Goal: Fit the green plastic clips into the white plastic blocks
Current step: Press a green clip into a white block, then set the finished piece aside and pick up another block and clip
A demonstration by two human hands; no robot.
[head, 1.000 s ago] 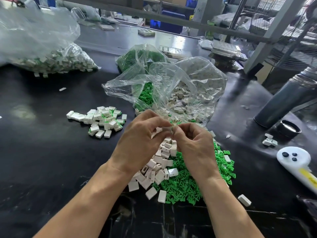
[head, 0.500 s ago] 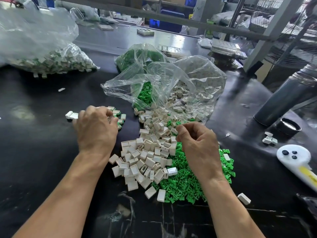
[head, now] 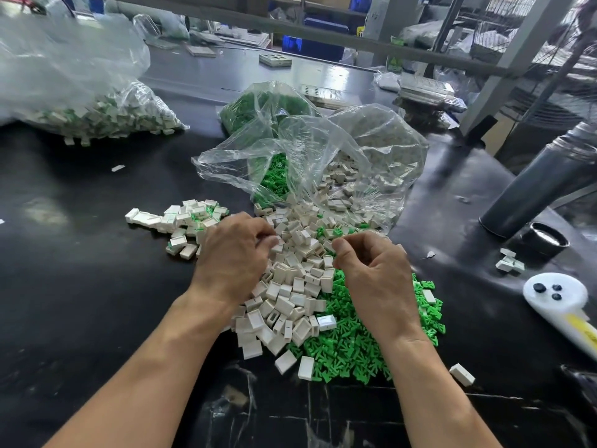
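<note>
**Both hands working at the heap of loose parts**

The left hand (head: 232,257) is resting on the 9 o'clock edge of the pile of white plastic blocks (head: 290,295), its fingers (head: 266,239) curling down into the blocks; whether they are gripping one cannot be told. The right hand (head: 371,273) is hovering at the pile's 3 o'clock side, thumb and fingers curled in together; whether anything is held there cannot be told. The green plastic clips (head: 349,347) are lying heaped at 5 o'clock of the blocks, touching them and running under the right wrist. Toward 12 o'clock a clear plastic bag (head: 323,150) is gaping open, spilling more blocks and clips. At 10 o'clock a small heap of fitted blocks (head: 184,221) is sitting just beside the left hand. The black surface (head: 74,286) is lying open at 8 o'clock, toward the near edge. At 3 o'clock, well apart, a white handled tool (head: 555,295) and a grey cylinder (head: 542,185) are crowding the right border.
</note>
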